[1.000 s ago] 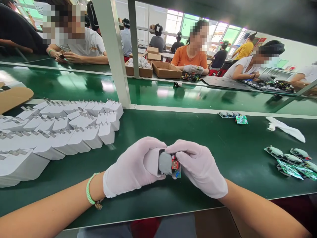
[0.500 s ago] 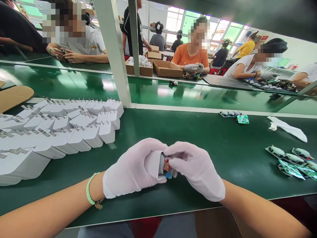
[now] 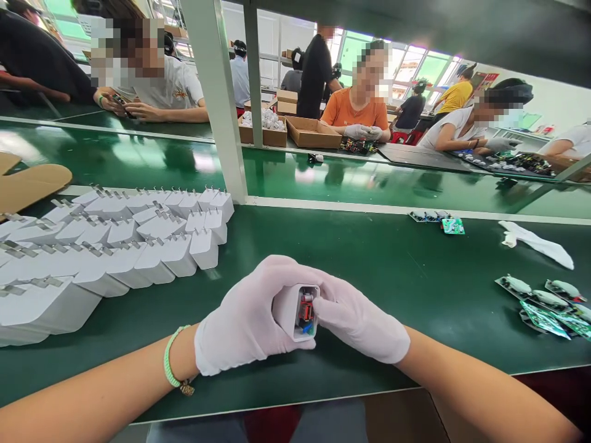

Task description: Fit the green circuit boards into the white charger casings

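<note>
Fingers of our left hand [image 3: 249,317] clamp the white case [image 3: 285,311] before us, probably steadying it; circuit board [image 3: 306,311] inside, our right hand [image 3: 357,319] meets the open end, its grip unclear.

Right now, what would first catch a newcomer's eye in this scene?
Probably the gloved left hand in the middle, holding a white casing with electronic parts inside, and the right hand at its open end. Next come the rows of pronged white casings on the left. Behind, right of centre, a person's orange shirt stands out.
</note>
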Demonstrator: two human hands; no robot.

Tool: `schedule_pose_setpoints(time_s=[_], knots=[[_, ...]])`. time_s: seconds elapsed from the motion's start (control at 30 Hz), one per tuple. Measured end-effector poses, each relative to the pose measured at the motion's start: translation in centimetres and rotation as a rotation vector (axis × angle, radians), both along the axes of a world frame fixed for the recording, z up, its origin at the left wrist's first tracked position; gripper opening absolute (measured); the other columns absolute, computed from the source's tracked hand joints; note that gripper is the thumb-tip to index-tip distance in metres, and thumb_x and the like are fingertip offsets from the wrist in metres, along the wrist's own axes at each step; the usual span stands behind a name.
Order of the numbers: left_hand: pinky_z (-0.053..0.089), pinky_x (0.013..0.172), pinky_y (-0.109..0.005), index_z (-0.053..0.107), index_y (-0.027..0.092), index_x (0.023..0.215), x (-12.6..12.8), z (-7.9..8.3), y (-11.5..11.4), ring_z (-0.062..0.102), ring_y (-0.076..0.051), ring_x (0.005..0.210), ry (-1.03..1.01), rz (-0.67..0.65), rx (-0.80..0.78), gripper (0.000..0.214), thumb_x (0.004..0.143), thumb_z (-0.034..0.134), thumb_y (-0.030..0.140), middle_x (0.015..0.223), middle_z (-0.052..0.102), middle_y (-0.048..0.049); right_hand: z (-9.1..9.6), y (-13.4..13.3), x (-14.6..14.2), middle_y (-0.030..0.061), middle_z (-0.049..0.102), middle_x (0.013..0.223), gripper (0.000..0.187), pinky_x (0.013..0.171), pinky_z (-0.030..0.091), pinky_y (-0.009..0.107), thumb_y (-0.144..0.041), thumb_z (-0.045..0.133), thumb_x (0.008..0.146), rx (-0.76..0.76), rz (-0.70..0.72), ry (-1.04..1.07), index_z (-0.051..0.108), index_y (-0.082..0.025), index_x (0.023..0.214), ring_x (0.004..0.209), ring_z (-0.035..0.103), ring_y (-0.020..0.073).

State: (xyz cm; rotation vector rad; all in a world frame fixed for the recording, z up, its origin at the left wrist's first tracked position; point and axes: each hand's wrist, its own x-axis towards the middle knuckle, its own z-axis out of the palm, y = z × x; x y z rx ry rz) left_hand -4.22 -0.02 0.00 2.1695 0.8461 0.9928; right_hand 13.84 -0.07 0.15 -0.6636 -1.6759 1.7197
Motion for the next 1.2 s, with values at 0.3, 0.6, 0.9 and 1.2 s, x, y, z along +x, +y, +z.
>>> schedule_pose_setpoints(time_s=[0.3,0.6,0.9,1.2], knots=[[0.053,0.061,-0.026,0.056,0.023,0.099,0.8,0.3,-0.4,0.065,-0.015,0.072,0.097,0.066,0.373,0.030,0.071,0.065,0.017,0.082,0.067,0.0004,-0.2,0.2,-0.3,0.0018,0.057,0.082,0.028,0.067,0.043,0.029,-0.040,0.056,0.078,0.158,-0.138,-0.188,0.055,-0.015,0.091,0.073,0.052,0.0154],[0.059,0.074,-0.032,0.052,0.024,0.104,-1.4,-0.9,1.0,0.067,-0.021,0.091,0.179,0.024,0.594,0.038,0.071,0.071,0.022,0.105,0.067,-0.0099,-1.8,2.0,0.4,0.0055,0.064,0.094,0.057,0.085,0.052,0.040,-0.044,0.056,0.086,-0.141,-0.108,0.112,0.038,-0.015,0.131,0.084,0.066,0.0174],[0.059,0.071,-0.026,0.056,0.024,0.099,-1.7,1.8,6.1,0.070,-0.017,0.079,0.512,0.245,0.596,0.029,0.071,0.065,0.028,0.095,0.071,-0.0023,-1.9,5.3,2.8,0.0040,0.070,0.084,0.050,0.081,0.051,0.032,-0.038,0.044,0.091,0.476,-0.530,-0.432,0.045,-0.014,0.135,0.079,0.067,0.0173],[0.054,0.079,-0.037,0.060,0.013,0.102,9.1,3.9,22.6,0.063,-0.017,0.088,0.983,0.365,0.352,0.022,0.089,0.057,0.030,0.100,0.065,-0.0054,-2.3,7.5,4.7,0.0160,0.067,0.097,0.043,0.075,0.048,0.040,-0.039,0.050,0.083,0.731,-0.713,-0.849,0.060,-0.013,0.116,0.090,0.064,0.0318]])
